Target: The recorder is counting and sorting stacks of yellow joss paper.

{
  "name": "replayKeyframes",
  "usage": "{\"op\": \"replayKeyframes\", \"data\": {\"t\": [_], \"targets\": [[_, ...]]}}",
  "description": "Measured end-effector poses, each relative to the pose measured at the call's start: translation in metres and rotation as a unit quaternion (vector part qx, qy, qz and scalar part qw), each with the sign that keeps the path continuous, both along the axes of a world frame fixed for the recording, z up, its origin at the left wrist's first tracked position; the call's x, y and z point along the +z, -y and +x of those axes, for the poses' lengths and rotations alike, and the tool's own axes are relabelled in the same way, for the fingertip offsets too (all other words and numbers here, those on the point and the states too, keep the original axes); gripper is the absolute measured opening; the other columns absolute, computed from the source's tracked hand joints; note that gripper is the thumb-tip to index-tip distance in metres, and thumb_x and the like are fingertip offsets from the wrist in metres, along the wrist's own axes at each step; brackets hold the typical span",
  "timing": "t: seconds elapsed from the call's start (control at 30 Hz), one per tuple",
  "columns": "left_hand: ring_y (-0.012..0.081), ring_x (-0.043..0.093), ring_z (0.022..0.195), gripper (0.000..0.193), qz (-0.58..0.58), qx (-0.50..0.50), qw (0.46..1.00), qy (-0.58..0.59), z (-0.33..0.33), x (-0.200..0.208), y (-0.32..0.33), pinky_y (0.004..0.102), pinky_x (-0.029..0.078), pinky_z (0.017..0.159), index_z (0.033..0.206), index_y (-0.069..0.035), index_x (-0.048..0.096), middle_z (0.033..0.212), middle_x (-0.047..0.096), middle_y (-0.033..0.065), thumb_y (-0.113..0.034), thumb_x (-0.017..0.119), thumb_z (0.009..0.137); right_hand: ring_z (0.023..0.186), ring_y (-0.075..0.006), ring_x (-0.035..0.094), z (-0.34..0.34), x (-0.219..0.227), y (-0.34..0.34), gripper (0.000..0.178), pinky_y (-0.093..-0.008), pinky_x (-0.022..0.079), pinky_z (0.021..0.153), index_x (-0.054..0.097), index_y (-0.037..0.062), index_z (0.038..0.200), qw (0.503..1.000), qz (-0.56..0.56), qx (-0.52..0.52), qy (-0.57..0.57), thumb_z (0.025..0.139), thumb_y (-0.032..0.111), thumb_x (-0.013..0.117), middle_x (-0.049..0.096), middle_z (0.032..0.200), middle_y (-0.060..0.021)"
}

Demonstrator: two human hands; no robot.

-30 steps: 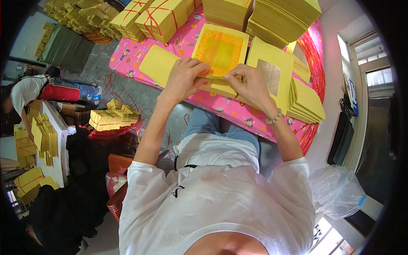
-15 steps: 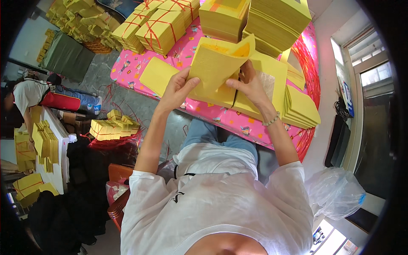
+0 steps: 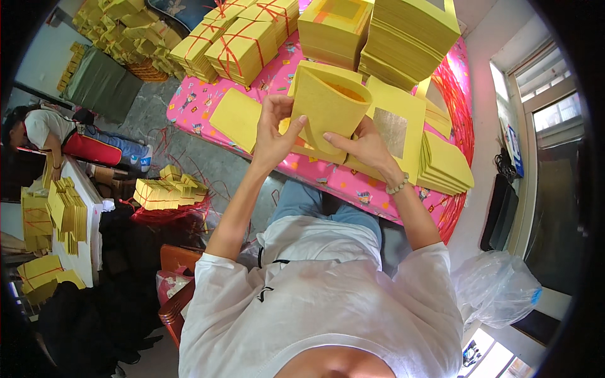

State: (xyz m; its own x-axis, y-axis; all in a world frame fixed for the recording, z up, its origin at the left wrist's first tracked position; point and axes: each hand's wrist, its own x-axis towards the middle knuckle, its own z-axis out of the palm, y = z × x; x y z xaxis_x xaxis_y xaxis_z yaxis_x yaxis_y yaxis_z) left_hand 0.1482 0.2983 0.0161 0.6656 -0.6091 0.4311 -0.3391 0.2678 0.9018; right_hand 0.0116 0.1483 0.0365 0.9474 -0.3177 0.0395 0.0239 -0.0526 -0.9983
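Observation:
My left hand (image 3: pixel 275 129) and my right hand (image 3: pixel 360 146) hold a curled bundle of yellow paper sheets (image 3: pixel 328 107) lifted above the table. The bundle is bent into an open curve with an orange inside showing at its top. Below it lies a flat yellow sheet with a silver foil square (image 3: pixel 392 131) on the pink patterned tablecloth (image 3: pixel 201 101). A loose yellow sheet (image 3: pixel 236 118) lies left of my left hand.
Tall stacks of yellow paper (image 3: pixel 413 31) stand at the table's back; bundles tied with red string (image 3: pixel 242 47) sit at the back left. Fanned sheets (image 3: pixel 444 165) lie at right. Another person (image 3: pixel 44 129) works at a side table (image 3: pixel 79 214). A tied bundle (image 3: pixel 165 192) lies on the floor.
My hands have lifted the yellow sheets off the table and curled them into a bundle, which has been raised and bent further over the last second.

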Motion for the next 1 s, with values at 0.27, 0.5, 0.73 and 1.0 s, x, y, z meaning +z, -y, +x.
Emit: {"op": "replayKeyframes", "data": {"t": [0.27, 0.5, 0.73, 1.0], "targets": [[0.0154, 0.053, 0.107, 0.038, 0.019, -0.096, 0.99, -0.102, -0.004, 0.017, 0.007, 0.0284, 0.039, 0.095, 0.123, 0.0, 0.041, 0.112, 0.055, 0.0084, 0.002, 0.055, 0.087, 0.106, -0.0167, 0.058, 0.002, 0.002, 0.004, 0.054, -0.0298, 0.048, 0.091, 0.046, -0.003, 0.126, 0.999, 0.026, -0.016, 0.016, 0.081, 0.012, 0.072, 0.06, 0.117, -0.0106], [0.015, 0.047, 0.119, 0.044, 0.03, -0.144, 0.962, -0.231, -0.005, 0.028, 0.018, 0.0296, 0.035, 0.101, 0.132, -0.001, 0.037, 0.126, 0.051, 0.0096, 0.001, 0.049, 0.09, 0.11, -0.0156, 0.054, 0.008, 0.0, 0.013, 0.056, -0.0301, 0.047, 0.092, 0.037, -0.0027, 0.131, 0.996, 0.052, -0.042, 0.057, 0.086, 0.011, 0.067, 0.055, 0.121, -0.011], [0.0154, 0.047, 0.118, 0.041, 0.007, -0.117, 0.978, -0.17, -0.009, 0.013, 0.029, 0.0286, 0.036, 0.099, 0.133, 0.0, 0.034, 0.126, 0.05, 0.0105, 0.0, 0.045, 0.093, 0.115, -0.0162, 0.05, 0.013, -0.012, 0.008, 0.056, -0.0292, 0.041, 0.097, 0.032, -0.0006, 0.135, 0.991, 0.027, -0.063, 0.111, 0.09, 0.011, 0.062, 0.052, 0.124, -0.0107], [0.0141, 0.048, 0.112, 0.035, -0.04, -0.077, 0.991, -0.097, -0.013, -0.022, 0.028, 0.0272, 0.037, 0.097, 0.127, 0.002, 0.039, 0.12, 0.051, 0.0093, -0.002, 0.046, 0.094, 0.116, -0.0163, 0.048, 0.005, -0.018, 0.007, 0.058, -0.0296, 0.039, 0.099, 0.036, 0.0014, 0.135, 0.996, -0.022, -0.045, 0.072, 0.088, 0.015, 0.066, 0.053, 0.124, -0.0097]]}}
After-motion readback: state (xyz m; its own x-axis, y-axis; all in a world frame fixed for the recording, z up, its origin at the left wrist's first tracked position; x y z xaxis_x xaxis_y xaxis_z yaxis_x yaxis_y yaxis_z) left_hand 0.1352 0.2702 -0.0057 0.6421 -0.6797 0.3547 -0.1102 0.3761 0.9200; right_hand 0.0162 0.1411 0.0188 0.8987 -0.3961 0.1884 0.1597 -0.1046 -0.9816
